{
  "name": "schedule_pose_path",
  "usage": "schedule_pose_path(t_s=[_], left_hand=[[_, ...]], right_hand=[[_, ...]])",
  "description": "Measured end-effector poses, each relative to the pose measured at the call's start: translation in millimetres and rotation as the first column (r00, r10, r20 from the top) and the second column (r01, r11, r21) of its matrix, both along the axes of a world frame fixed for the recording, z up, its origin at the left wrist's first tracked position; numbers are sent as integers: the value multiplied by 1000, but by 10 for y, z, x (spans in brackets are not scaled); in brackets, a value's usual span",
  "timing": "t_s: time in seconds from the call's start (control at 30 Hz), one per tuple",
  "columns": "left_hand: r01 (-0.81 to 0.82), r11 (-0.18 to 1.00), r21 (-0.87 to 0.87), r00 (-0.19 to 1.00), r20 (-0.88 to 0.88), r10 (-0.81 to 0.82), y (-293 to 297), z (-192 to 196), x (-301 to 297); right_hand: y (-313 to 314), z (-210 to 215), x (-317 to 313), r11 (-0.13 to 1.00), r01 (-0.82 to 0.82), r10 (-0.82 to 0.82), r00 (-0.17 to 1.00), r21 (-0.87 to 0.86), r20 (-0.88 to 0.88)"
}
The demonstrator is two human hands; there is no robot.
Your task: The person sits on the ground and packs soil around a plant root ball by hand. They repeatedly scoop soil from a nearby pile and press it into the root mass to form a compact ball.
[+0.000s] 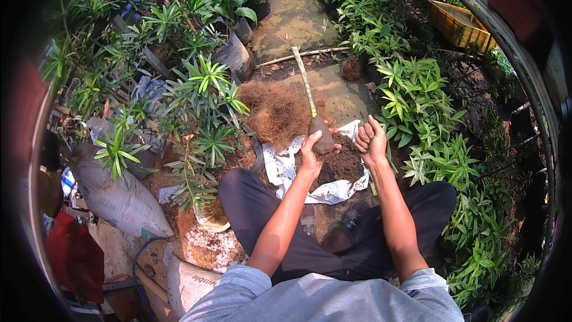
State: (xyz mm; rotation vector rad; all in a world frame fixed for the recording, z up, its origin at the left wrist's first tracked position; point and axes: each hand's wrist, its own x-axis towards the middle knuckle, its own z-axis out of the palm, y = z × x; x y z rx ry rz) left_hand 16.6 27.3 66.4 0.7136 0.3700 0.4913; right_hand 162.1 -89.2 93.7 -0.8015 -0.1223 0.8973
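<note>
My left hand (311, 154) is wrapped round a dark brown root ball (320, 134) at the foot of a bare green-grey plant cutting (304, 77). The cutting stands nearly upright, leaning a little to the left at its top. To its right, my right hand (370, 142) is raised with its fingers curled in; what they hold, if anything, is hidden. Beneath both hands a heap of dark soil (344, 166) lies on a crumpled white plastic sheet (277, 167). A mound of brown coconut fibre (268, 110) sits just beyond the sheet, on the left.
Leafy potted plants crowd the left (208, 77) and right (417, 95) sides. A thin stick (304, 55) crosses the paved path (292, 0) ahead. A yellow crate (459, 25) stands at the far right. Filled sacks (122, 200) lie at the left, and a curved metal bar (506, 33) arches at the right.
</note>
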Motion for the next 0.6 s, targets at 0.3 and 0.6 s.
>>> schedule_pose_path(t_s=[0.3, 0.6], left_hand=[[-4, 1000, 1, 1000, -17, 4, -6, 41, -22], [-6, 1000, 11, 1000, -23, 6, 3, 32, -23]], right_hand=[[-10, -62, 108, 991, 19, 15, 967, 133, -253], [25, -35, 91, 998, 31, -8, 941, 63, -338]])
